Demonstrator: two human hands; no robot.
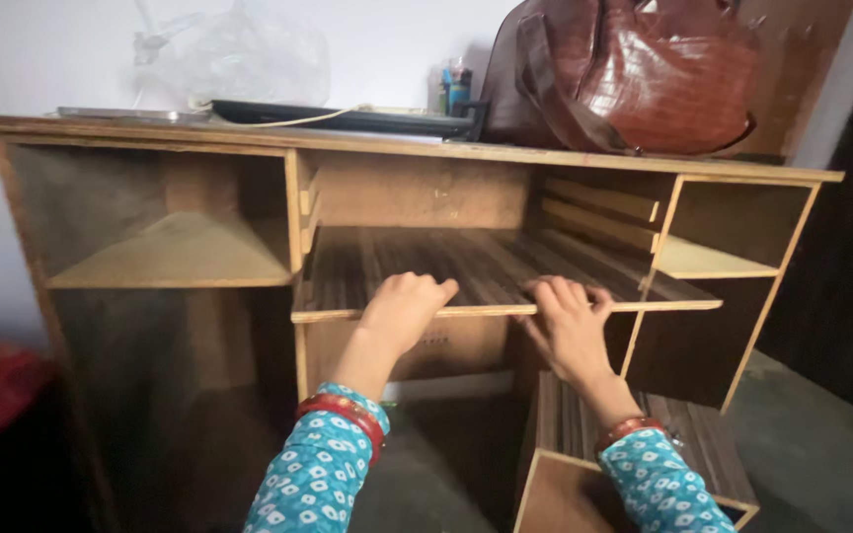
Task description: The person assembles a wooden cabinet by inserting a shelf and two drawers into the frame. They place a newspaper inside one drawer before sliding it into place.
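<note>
both hands rest on the front edge of a pull-out wooden tray with a dark striped top (pixel 486 266), which sits in the middle bay of a light brown wooden desk (pixel 150 148). the left hand (pixel 405 311) is curled into a loose fist, knuckles up, its fingers bent over the tray's pale front lip; whether it truly grips the lip i cannot tell. the right hand (pixel 570 326) lies flatter, fingers spread and hooked over the same edge, just beside the left hand with a small gap between them. both wrists carry red bangles (pixel 343 410) and turquoise sleeves with a white pattern (pixel 318 479).

the tray is level and reaches from the left divider across to the right-hand side panel. left of it is an open compartment with a pale wooden shelf (pixel 185 252); right of it is a smaller pale shelf (pixel 708 262) set in a narrow bay. below the right hand stands a low wooden box with a striped top (pixel 688 444), on the grey floor (pixel 812 434).

on the tabletop, a glossy reddish-brown leather handbag (pixel 634 74) leans against the wall at the right. a long flat black object (pixel 348 118) lies in the middle, and a crumpled clear plastic bag (pixel 239 59) sits at the left. a small cluster of bottles (pixel 454 87) stands just beside the handbag.
</note>
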